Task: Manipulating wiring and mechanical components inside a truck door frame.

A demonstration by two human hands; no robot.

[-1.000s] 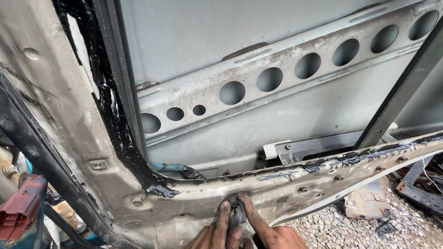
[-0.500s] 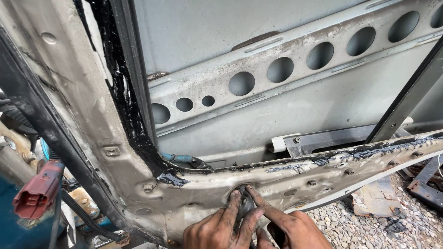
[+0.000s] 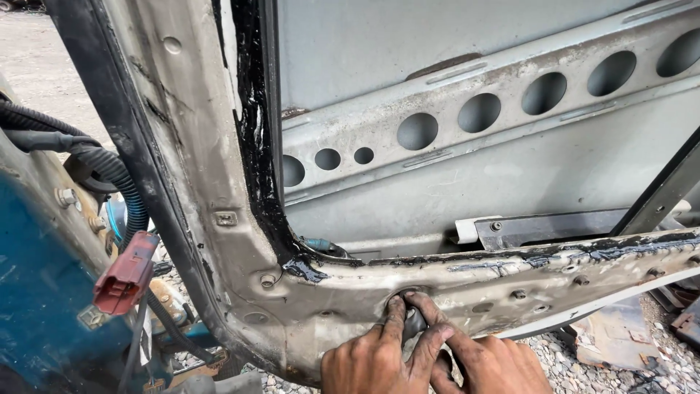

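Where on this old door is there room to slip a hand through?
Roomiest is the door cavity, between the perforated beam above and the tar-smeared lower frame. It is crowded at the small opening where the left hand and right hand press together, and by the red connector and hoses.

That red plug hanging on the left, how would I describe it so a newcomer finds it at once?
Start at the big grey stripped door frame and look left of its slanted edge, where a black ribbed hose curves down. The red plug dangles at the hose's lower end, over the blue panel. It is the only red, boxy thing there.
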